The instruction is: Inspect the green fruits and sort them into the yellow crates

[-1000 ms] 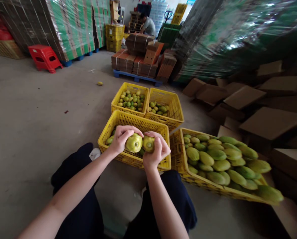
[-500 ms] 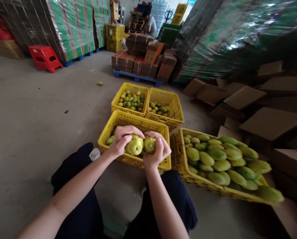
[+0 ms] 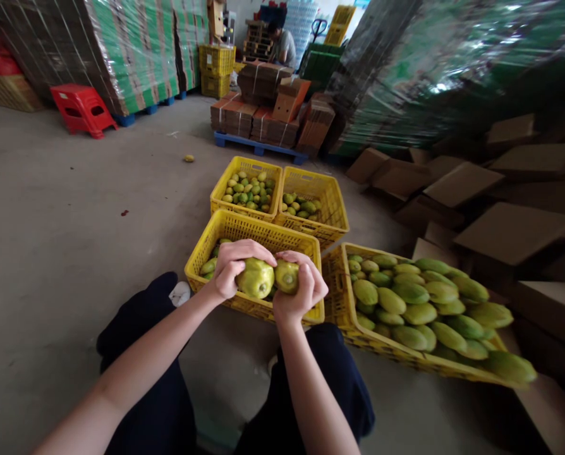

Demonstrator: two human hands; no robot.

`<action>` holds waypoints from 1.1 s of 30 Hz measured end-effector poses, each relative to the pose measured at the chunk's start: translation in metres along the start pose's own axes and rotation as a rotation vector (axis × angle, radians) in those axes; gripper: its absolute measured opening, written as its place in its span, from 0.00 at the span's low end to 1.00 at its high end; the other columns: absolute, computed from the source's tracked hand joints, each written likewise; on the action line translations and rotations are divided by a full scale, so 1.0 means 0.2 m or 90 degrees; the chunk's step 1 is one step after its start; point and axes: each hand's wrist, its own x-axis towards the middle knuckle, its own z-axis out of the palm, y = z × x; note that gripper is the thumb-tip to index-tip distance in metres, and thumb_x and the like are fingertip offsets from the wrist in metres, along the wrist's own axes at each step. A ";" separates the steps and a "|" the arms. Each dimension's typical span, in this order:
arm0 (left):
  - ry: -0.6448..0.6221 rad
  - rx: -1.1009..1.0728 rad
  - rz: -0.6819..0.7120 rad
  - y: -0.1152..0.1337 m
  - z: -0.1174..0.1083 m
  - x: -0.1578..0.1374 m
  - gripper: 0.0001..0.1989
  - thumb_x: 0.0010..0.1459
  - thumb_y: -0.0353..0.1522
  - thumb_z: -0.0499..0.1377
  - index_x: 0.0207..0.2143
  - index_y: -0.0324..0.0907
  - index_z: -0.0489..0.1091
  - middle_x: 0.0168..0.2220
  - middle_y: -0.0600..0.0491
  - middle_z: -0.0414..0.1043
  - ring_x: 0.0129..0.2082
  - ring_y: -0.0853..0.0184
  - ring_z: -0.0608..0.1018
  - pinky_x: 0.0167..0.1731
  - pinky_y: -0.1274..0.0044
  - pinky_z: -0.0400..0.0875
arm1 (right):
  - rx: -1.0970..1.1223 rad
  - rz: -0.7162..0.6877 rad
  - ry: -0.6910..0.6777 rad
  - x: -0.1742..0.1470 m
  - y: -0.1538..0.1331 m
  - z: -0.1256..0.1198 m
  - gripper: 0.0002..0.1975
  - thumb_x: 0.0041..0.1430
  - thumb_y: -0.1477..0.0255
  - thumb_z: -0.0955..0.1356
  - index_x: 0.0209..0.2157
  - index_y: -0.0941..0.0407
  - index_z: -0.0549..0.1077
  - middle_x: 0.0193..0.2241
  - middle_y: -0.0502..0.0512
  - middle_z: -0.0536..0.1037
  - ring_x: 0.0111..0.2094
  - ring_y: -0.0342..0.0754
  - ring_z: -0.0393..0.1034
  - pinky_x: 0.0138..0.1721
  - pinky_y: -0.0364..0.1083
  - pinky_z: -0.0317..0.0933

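Note:
My left hand (image 3: 229,265) is wrapped round a yellow-green papaya (image 3: 255,279), its end turned toward me. In my right hand (image 3: 302,284) is a second, smaller-looking papaya (image 3: 287,276), gripped with the thumb on its near side. The two fruits are held side by side, and the fingertips of both hands meet or nearly meet above them. Both hands are over a yellow plastic crate (image 3: 258,221) between my knees, where more green papayas (image 3: 209,266) lie, partly hidden by my hands.
A yellow crate (image 3: 346,297) heaped with papayas (image 3: 410,294) stands to the right. Two more crates, left (image 3: 213,205) and right (image 3: 342,208), hold fruit beyond mine. Cardboard boxes (image 3: 514,234) crowd the right side. A red stool (image 3: 83,109) stands far left; a person (image 3: 285,47) is at the back.
Both hands keep their grip on the two papayas, which have turned very slightly. The whole view has shifted a little to the left; nothing else visibly differs.

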 end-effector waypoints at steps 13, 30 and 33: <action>0.253 -0.237 -0.517 -0.13 0.01 0.07 0.22 0.54 0.49 0.54 0.21 0.42 0.74 0.23 0.49 0.76 0.27 0.61 0.78 0.28 0.73 0.71 | 0.039 0.481 -0.036 0.05 0.07 0.03 0.17 0.53 0.54 0.70 0.29 0.56 0.73 0.25 0.48 0.74 0.28 0.45 0.70 0.30 0.44 0.67; 0.321 -0.292 -0.641 -0.16 -0.01 0.08 0.22 0.58 0.50 0.59 0.46 0.44 0.69 0.34 0.49 0.79 0.30 0.60 0.82 0.22 0.74 0.75 | 0.145 0.697 -0.286 0.19 0.07 -0.10 0.18 0.56 0.56 0.71 0.39 0.56 0.70 0.21 0.51 0.78 0.15 0.47 0.72 0.13 0.43 0.67; 0.264 -0.285 -0.669 -0.15 -0.02 0.07 0.24 0.60 0.52 0.56 0.47 0.44 0.70 0.30 0.51 0.79 0.26 0.61 0.82 0.19 0.77 0.72 | 0.112 0.696 -0.288 0.18 0.06 -0.11 0.17 0.56 0.57 0.71 0.38 0.56 0.71 0.20 0.51 0.78 0.14 0.46 0.71 0.12 0.43 0.66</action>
